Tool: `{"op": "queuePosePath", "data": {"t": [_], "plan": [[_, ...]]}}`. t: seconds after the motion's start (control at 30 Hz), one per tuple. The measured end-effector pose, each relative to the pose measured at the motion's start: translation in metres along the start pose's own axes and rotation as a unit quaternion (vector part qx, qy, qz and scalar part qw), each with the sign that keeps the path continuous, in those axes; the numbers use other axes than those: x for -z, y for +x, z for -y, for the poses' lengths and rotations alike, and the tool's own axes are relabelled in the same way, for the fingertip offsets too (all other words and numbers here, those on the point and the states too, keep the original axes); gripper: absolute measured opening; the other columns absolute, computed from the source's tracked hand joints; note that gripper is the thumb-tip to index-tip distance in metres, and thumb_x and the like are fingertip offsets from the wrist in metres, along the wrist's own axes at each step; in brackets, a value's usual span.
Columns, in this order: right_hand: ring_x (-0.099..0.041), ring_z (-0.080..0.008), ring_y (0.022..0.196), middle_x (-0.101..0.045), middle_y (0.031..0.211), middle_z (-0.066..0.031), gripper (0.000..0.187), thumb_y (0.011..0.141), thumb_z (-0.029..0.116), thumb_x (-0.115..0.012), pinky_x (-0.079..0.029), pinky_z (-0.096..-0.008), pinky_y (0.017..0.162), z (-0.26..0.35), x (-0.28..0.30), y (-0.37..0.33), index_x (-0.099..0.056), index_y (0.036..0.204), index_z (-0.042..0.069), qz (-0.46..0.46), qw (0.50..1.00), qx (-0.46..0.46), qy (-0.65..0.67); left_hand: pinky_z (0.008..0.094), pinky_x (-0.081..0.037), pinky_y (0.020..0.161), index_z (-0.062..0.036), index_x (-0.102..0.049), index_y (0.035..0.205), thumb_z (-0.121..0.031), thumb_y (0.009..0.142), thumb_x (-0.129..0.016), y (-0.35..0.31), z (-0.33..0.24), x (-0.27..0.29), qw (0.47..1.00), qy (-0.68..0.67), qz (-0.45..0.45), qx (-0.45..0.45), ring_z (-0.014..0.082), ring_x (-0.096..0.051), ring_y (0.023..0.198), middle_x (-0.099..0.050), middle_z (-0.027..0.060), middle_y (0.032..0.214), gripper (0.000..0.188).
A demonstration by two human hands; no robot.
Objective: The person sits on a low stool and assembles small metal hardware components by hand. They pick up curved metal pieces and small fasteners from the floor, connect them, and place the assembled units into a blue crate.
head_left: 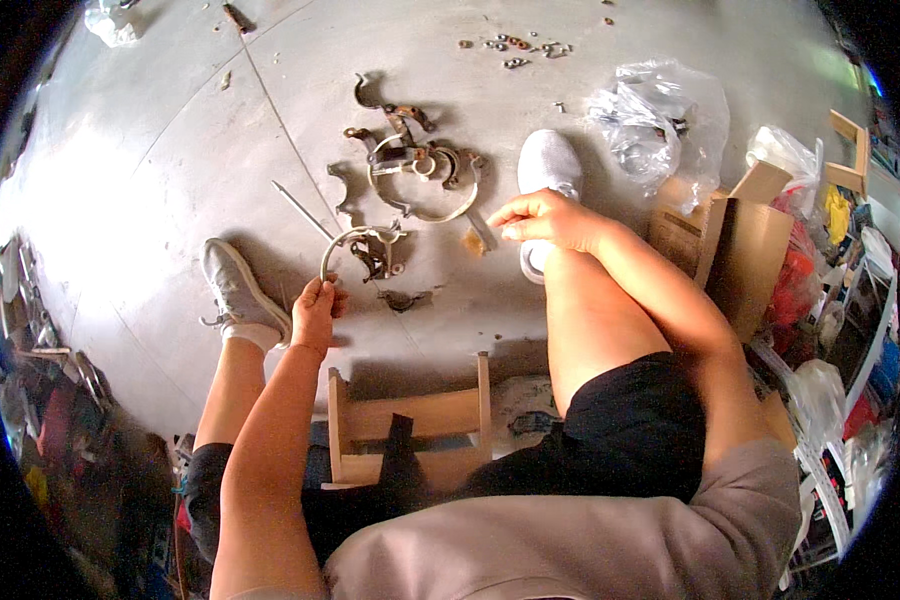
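Note:
My left hand is closed on the near end of a curved metal ring piece, whose arc reaches up and to the right toward dark metal brackets. A larger metal ring lies just beyond, with rusty and dark parts in and around it. Above my right shoe, my right hand hangs with its fingers stretched loosely to the left, holding nothing that I can see. Left of the ring pieces is a thin pointed rod. A small brown patch or piece is near my right fingertips.
Several nuts and bolts are scattered at the far side of the floor. A clear plastic bag and an open cardboard box are on the right. Between my legs stands a low wooden stool or frame. Clutter lines both sides.

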State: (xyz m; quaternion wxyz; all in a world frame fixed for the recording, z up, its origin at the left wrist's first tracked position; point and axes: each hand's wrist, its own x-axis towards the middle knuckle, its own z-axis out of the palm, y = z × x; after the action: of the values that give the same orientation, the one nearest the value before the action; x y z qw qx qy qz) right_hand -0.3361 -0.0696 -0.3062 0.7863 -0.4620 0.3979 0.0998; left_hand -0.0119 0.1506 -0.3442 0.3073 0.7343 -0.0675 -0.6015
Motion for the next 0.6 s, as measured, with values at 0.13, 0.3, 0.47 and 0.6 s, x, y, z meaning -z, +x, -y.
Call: {"op": "queuePosePath", "data": {"t": [0.13,0.3,0.47,0.6], "plan": [[-0.054,-0.0098,0.088,-0.060,0.095,-0.0041,0.028,0.080,0.013,-0.059,-0.043,-0.0249,0.079,-0.001,0.000,0.000,-0.058,0.106,0.002,0.000,1.000,-0.003,-0.013,0.0237,-0.042,0.057,-0.0047,-0.055,0.100,-0.025,0.091,-0.044,0.006,-0.001,0.013,0.999,-0.051,-0.009,0.006,0.0113,-0.051,0.063,-0.058,0.0040,0.076,0.024],[-0.055,-0.0100,0.088,-0.062,0.094,-0.0053,0.028,0.079,0.014,-0.059,-0.043,-0.0252,0.079,-0.004,0.001,0.004,-0.059,0.104,0.001,-0.014,0.997,0.025,-0.069,0.0269,-0.043,0.059,-0.0064,-0.046,0.113,-0.033,0.091,-0.043,0.021,-0.012,0.010,0.980,-0.192,-0.037,0.032,0.0140,-0.053,0.070,-0.058,0.0083,0.091,0.034],[-0.057,-0.0113,0.085,-0.064,0.092,-0.0068,0.026,0.078,0.015,-0.059,-0.044,-0.0263,0.077,-0.013,0.004,0.007,-0.061,0.100,0.002,-0.051,0.993,0.023,-0.106,0.0311,-0.044,0.060,-0.0115,-0.039,0.121,-0.040,0.090,-0.043,0.030,-0.009,0.011,0.987,-0.046,0.011,0.151,0.0138,-0.052,0.076,-0.054,0.0060,0.101,0.043],[-0.059,-0.0139,0.085,-0.064,0.091,-0.0083,0.026,0.077,0.016,-0.059,-0.045,-0.0286,0.077,-0.015,0.006,0.009,-0.061,0.100,0.003,-0.066,0.988,0.015,-0.140,0.0307,-0.044,0.061,-0.0051,-0.052,0.109,-0.036,0.085,-0.049,0.029,0.000,-0.005,0.985,0.124,0.047,0.106,0.0141,-0.052,0.072,-0.057,0.0037,0.088,0.039]]}}
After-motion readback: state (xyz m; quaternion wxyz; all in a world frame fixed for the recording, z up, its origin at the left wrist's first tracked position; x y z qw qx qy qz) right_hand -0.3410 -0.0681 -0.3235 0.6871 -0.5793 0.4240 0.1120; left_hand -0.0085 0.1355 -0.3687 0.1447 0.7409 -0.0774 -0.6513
